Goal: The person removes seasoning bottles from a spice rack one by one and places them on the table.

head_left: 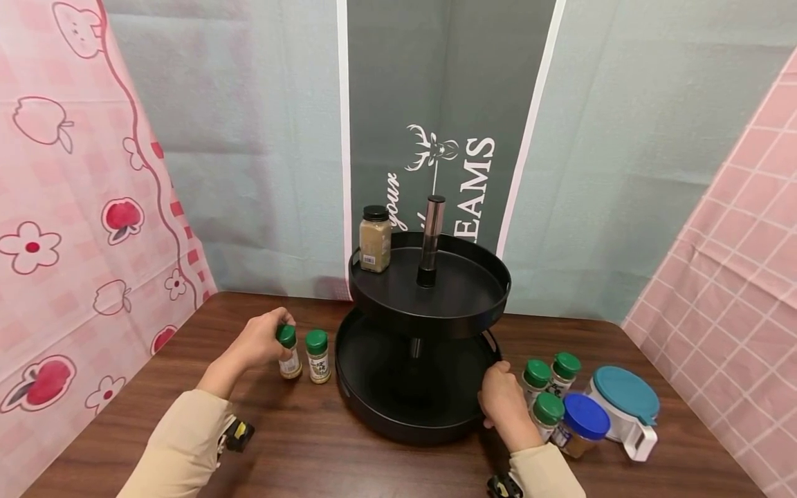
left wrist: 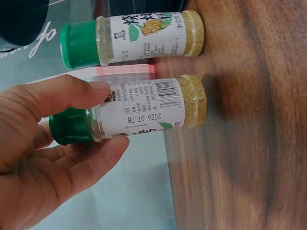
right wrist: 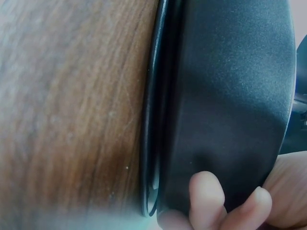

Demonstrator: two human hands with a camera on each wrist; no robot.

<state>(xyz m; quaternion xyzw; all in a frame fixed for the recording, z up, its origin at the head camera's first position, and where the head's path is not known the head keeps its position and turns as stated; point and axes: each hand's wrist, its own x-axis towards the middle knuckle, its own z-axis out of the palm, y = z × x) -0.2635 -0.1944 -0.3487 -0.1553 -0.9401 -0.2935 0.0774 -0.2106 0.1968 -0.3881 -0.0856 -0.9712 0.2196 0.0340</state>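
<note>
Wooden table (head_left: pixel 299 443) bears a black rack (head_left: pixel 429 304), curtains (head_left: pixel 249 138) hanging behind.

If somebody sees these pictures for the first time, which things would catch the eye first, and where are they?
First comes the black two-level rack in the middle of the brown table, with one black-capped jar on its upper tray. The left hand grips a green-capped spice bottle left of the rack, beside a second bottle. The right hand holds the lower tray's rim, next to a cluster of green-capped bottles and a blue-lidded jar.
</note>
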